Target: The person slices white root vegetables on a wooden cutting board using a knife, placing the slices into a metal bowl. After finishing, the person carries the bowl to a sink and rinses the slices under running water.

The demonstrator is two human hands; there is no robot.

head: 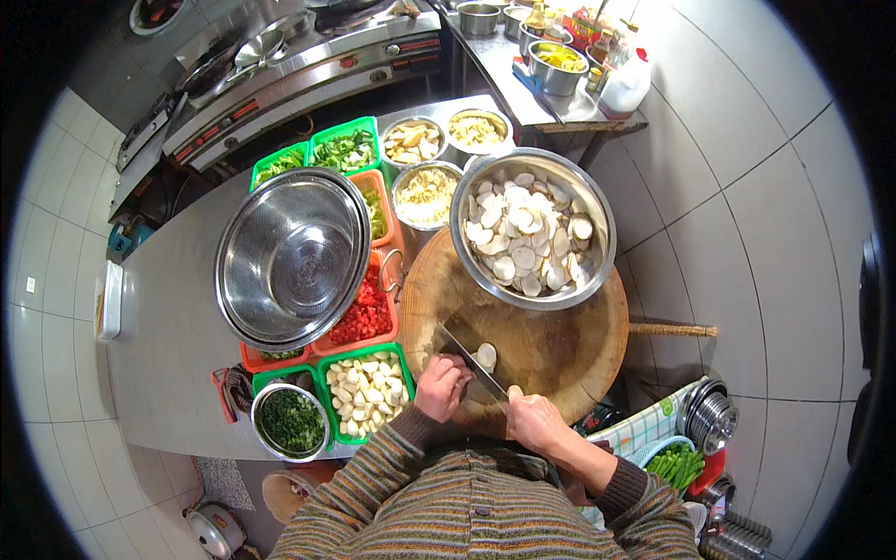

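On a round wooden chopping block (560,350), my right hand (533,418) grips the handle of a cleaver (470,360), its blade pointing up and to the left. My left hand (444,386) is curled on the block against the left side of the blade; whatever lies beneath its fingers is hidden. A few pale round vegetable slices (486,355) rest just right of the blade. Beyond them a large steel bowl (603,245), full of similar slices, sits over the far part of the block.
Left of the block are stacked steel bowls (294,259), a red basket of chopped red peppers (364,308), a green basket of garlic cloves (367,395) and a bowl of chopped greens (290,420). Steel pots of chopped ingredients (425,196) stand behind. A stick (672,330) juts out at right.
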